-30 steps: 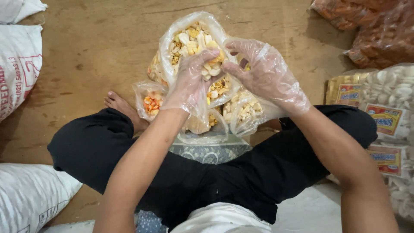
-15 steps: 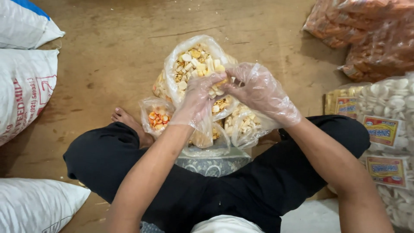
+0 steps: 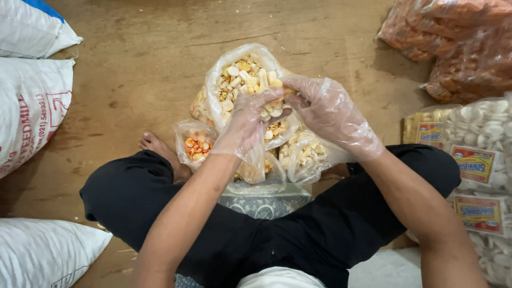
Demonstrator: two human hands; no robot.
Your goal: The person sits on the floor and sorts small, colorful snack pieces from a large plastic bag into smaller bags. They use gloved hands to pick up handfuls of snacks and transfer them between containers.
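Observation:
I sit cross-legged on a wooden floor. Both hands wear thin clear plastic gloves. My left hand (image 3: 250, 120) and my right hand (image 3: 325, 114) grip the near rim of a clear plastic bag (image 3: 237, 80) filled with white, yellow and orange crackers, held up in front of me. Below it lie several more small filled bags (image 3: 301, 154), and one with orange pieces (image 3: 194, 144) rests beside my bare foot (image 3: 160, 149). A patterned bowl (image 3: 264, 202) sits between my legs, under the bags.
White woven sacks (image 3: 32, 106) lie at the left, another at the lower left (image 3: 42, 256). Large bags of orange crackers (image 3: 458, 48) are at the upper right. Labelled packs of white crackers (image 3: 480, 154) are stacked at the right.
The view has shifted slightly; the bag stays held in both hands, with my fingers now pinching its near edge closer together.

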